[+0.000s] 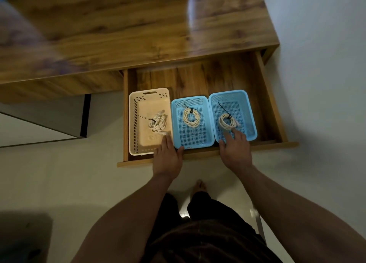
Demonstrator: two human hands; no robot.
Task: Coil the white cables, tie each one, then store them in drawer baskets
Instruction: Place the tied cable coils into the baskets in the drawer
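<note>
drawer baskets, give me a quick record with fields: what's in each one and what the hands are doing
drawer: pulled open, three baskets side by side
beige basket: holds left coil of white cable, with a black tie
middle blue basket: holds middle coil, black tie
right blue basket: holds right coil, black tie
left hand: fingers straight, on near rims of beige and middle baskets
right hand: fingers straight, reaching into right blue basket, fingertip at the coil's near edge
</note>
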